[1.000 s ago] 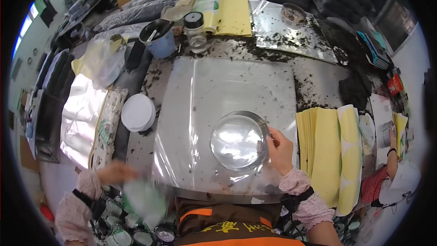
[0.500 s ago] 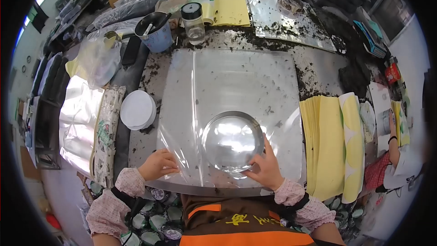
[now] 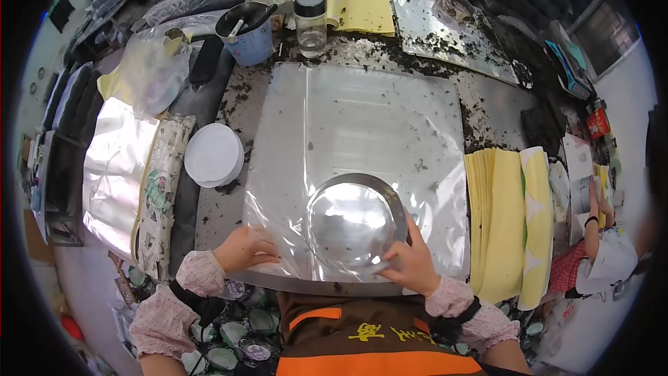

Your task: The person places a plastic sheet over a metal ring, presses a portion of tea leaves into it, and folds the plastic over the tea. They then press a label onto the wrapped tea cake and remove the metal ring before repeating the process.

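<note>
A round metal ring point(image 3: 385, 189) stands on the clear plastic sheet point(image 3: 376, 122) near the front edge of the worktable, its inner wall showing at the upper right. My right hand point(image 3: 415, 259) grips its lower right side, thumb at the front and fingers along the outside. Bright reflections fill the circle within the ring. At the sheet's front left corner, my left hand point(image 3: 248, 248) has its fingertips pinched together on the film, which is creased and shiny there. A stack of white paper discs point(image 3: 213, 155) lies left of the sheet.
Folded yellow paper point(image 3: 497, 219) lies right of the sheet. A blue cup point(image 3: 249, 45) and a lidded jar point(image 3: 311, 28) stand behind it. Dark flakes litter the tabletop. Another person's hand point(image 3: 593, 202) works at far right. Several wrapped round packages point(image 3: 223, 357) sit below the table edge.
The ring has tilted a little in my right hand, so more of its inner right wall shows. My left hand stays at the sheet's corner. The whole view has shifted slightly.
</note>
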The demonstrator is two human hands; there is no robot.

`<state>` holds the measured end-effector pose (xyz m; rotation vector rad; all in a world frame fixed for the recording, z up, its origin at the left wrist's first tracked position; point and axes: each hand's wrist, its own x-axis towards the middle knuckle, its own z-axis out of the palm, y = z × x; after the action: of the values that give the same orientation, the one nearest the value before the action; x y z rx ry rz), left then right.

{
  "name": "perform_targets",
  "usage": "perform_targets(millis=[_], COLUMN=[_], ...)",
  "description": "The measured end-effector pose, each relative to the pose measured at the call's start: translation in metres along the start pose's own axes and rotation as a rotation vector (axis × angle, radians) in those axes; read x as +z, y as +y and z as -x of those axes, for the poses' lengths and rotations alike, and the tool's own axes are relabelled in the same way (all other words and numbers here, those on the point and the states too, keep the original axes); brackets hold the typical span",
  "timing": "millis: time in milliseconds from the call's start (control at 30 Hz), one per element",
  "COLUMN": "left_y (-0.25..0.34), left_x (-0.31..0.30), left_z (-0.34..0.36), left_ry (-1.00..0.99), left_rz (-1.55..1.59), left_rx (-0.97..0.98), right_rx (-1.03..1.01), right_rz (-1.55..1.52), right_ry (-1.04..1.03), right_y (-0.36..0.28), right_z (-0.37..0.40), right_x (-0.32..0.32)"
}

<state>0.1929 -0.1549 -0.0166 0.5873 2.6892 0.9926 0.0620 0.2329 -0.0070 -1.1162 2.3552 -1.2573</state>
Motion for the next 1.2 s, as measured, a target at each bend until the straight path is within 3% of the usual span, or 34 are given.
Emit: perform_targets(millis=[167, 267, 333, 400, 433, 500, 533, 633, 667, 800, 900, 933, 1033, 1067, 1133, 1200], left_y=[0.008, 0.031, 0.033, 0.043, 0.052, 0.072, 0.074, 0.075, 0.073, 0.040, 0.026, 0.024, 0.021, 0.018, 0.011, 0.017], left_x=[-0.002, -0.013, -0.027, -0.043, -0.055, -0.072, -0.069, -0.032, -0.025, 0.006, 0.019, 0.021, 0.023, 0.021, 0.010, 0.001], left_z=[-0.005, -0.020, -0.038, -0.062, -0.065, -0.057, -0.042, -0.012, -0.013, -0.014, -0.009, -0.011, -0.009, -0.012, -0.012, -0.019], left_ry=[0.006, 0.220, 0.374, 0.581, 0.615, 0.684, 0.649, 0.531, 0.475, 0.311, 0.224, 0.192, 0.110, 0.097, 0.075, 0.068], left_rz=[-0.143, 0.076, 0.044, 0.033, -0.033, -0.156, -0.199, -0.272, -0.312, -0.375, -0.368, -0.374, -0.367, -0.363, -0.239, -0.195], left_rx=[-0.024, -0.256, -0.178, -0.130, -0.070, 0.056, 0.104, 0.191, 0.195, 0.119, 0.015, 0.005, -0.046, -0.063, -0.069, -0.070], right_rx=[-0.086, -0.283, 0.022, 0.072, -0.026, -0.470, -0.431, 0.423, 0.345, 0.681, 0.321, 0.314, 0.117, 0.100, 0.472, 0.671], right_rz=[-0.021, 0.056, -0.237, -0.363, -0.333, 0.104, 0.151, -0.202, -0.142, -0.540, -0.149, -0.561, 0.143, 0.160, -1.261, -1.397], right_ry=[-0.018, -0.066, -0.360, -0.521, -0.549, -0.390, -0.347, -0.287, -0.194, 0.169, 0.152, 0.300, 0.334, 0.318, 0.627, 0.494], right_y=[-0.014, -0.031, -0.052, -0.080, -0.090, -0.028, 0.007, -0.017, 0.003, 0.012, 0.055, 0.060, 0.071, 0.094, 0.117, 0.087], right_z=[0.023, 0.020, 0.008, -0.014, -0.026, -0.029, -0.027, -0.055, -0.055, -0.072, -0.065, -0.067, -0.042, -0.020, 0.023, 0.018], right_x=[-0.028, -0.031, -0.017, 0.007, 0.014, 0.040, 0.044, -0.015, -0.009, 0.001, 0.007, 0.017, -0.006, -0.018, -0.072, -0.136])
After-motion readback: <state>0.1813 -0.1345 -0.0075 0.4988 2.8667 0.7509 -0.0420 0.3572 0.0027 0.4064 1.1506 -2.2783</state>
